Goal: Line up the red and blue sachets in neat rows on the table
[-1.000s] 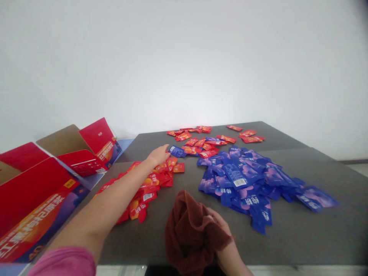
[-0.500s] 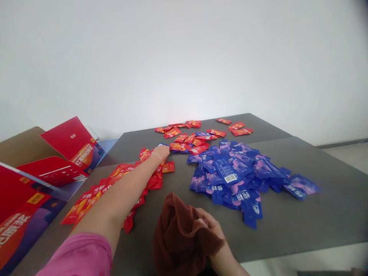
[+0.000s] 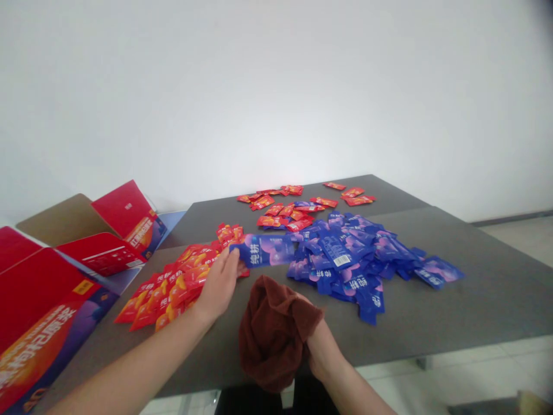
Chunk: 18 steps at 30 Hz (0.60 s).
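My left hand (image 3: 220,282) pinches one end of a blue sachet (image 3: 265,251) and holds it just above the dark table (image 3: 475,300), between the two heaps. My right hand (image 3: 319,346) is closed on a bunched brown cloth (image 3: 272,331) near the table's front edge; the cloth hides most of its fingers. A heap of red sachets (image 3: 173,285) lies under and left of my left hand. A heap of blue sachets (image 3: 354,256) lies to the right of the held sachet.
Several more red sachets (image 3: 294,204), with a few blue ones among them, are scattered at the table's far side. Open red cardboard boxes (image 3: 47,288) stand at the left, beside the table. A white wall rises behind. Floor shows at the lower right.
My left hand has drawn back from the far scatter toward me, now holding a blue sachet picked from there. My right hand and the cloth have stayed in place. The view has shifted slightly.
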### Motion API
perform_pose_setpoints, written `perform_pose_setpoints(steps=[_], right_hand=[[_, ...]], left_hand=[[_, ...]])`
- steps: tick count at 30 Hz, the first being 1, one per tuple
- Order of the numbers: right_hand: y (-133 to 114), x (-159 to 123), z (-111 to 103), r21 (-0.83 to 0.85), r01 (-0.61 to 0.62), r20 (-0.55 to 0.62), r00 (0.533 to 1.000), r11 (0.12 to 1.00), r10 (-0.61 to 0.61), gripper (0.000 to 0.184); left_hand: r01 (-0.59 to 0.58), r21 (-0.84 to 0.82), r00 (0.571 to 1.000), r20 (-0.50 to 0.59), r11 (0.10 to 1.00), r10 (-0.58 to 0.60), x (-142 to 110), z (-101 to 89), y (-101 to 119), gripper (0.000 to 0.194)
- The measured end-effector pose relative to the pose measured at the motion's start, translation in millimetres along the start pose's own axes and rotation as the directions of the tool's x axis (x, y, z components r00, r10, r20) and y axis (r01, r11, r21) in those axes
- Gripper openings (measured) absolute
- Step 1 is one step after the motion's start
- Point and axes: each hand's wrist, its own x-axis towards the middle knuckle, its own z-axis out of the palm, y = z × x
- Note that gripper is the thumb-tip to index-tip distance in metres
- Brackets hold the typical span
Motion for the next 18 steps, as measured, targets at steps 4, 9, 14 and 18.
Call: perform_pose_setpoints(steps=[4, 9, 14, 18], right_hand=[[-8.6, -6.3, 6.7, 0.135, -0.066, -0.022, 0.997, 0.989, 0.069, 0.044], [-23.1, -8.5, 0.3, 0.087, -0.002, 0.051, 0.999, 0.996, -0.003, 0.031], [-43.6, -10.0, 1.3, -0.2, 0.023, 0.177, 0.984, 0.979, 0.013, 0.032], [-51.6, -23.0, -7.4, -0.256, 0.254, -0.051, 0.96, 0.933, -0.275, 0.037]], left_hand=[[0.143, -0.12, 0.986, 0.103, 0.982, -0.131, -71.8, 4.2, -17.7, 0.037], [0.38, -0.211, 0.842, 0.481, 0.901, -0.243, -91.3, -7.8, -0.5, 0.048], [0.549, -0.064, 0.6, 0.724, 0.833, -0.34, -75.5, -13.2, 23.6, 0.047], [0.406, 0.001, 0.669, 0.681, 0.914, -0.298, -74.0, -17.6, 24.1, 0.054]])
